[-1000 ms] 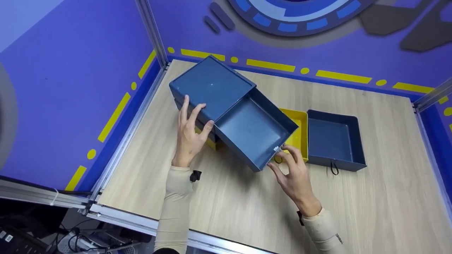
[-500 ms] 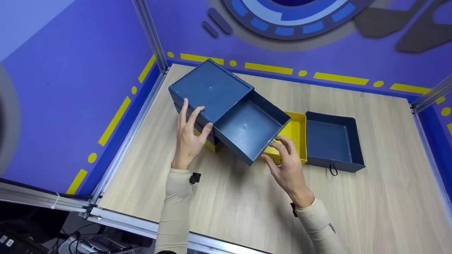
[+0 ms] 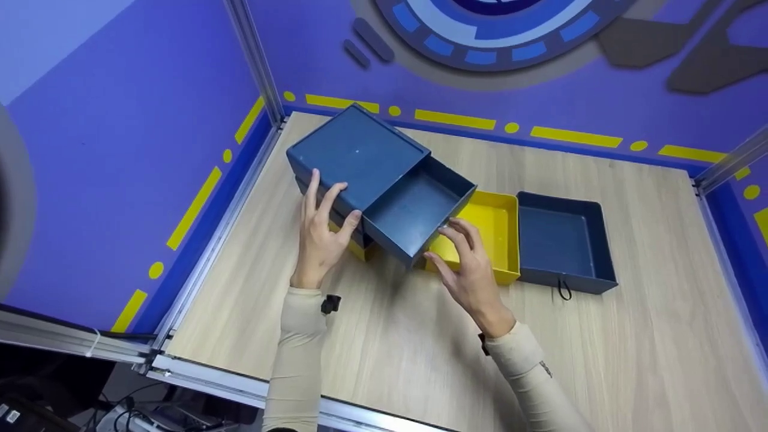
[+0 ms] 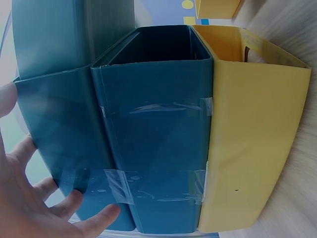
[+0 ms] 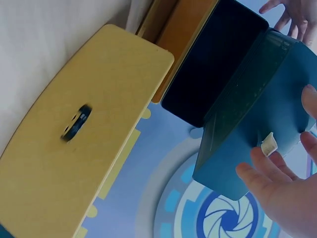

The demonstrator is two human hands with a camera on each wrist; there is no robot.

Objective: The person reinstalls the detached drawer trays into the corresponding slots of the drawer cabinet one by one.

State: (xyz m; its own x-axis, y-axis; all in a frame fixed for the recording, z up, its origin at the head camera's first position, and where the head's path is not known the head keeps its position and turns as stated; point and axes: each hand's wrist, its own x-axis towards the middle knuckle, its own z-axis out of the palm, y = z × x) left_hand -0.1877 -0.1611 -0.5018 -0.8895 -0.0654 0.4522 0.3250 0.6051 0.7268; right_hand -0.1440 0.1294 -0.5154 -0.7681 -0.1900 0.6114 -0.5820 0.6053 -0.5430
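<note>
A stacked drawer cabinet [image 3: 360, 157] stands at an angle, with two dark blue shells above a yellow shell [image 4: 255, 144]. From its top shell a dark blue drawer [image 3: 414, 210] sticks partly out. My left hand [image 3: 321, 237] rests spread against the cabinet's side, fingertips reaching the top edge. At the drawer's front, my right hand [image 3: 471, 273] presses with fingertips and thumb spread apart. A small white tab [image 5: 269, 144] on that front shows beside the fingers in the right wrist view. The middle blue shell [image 4: 153, 141] and the yellow shell have open, drawerless fronts.
A yellow drawer [image 3: 495, 231] lies just right of the cabinet, partly behind my right hand. Touching it is another dark blue drawer [image 3: 561, 240] with a black pull loop [image 3: 564, 291]. Purple panels [image 3: 480, 99] border the wooden table [image 3: 654, 288].
The top drawer has slid further into its shell, pushed up and left by my right hand. More of the yellow drawer shows. My left hand stays on the cabinet.
</note>
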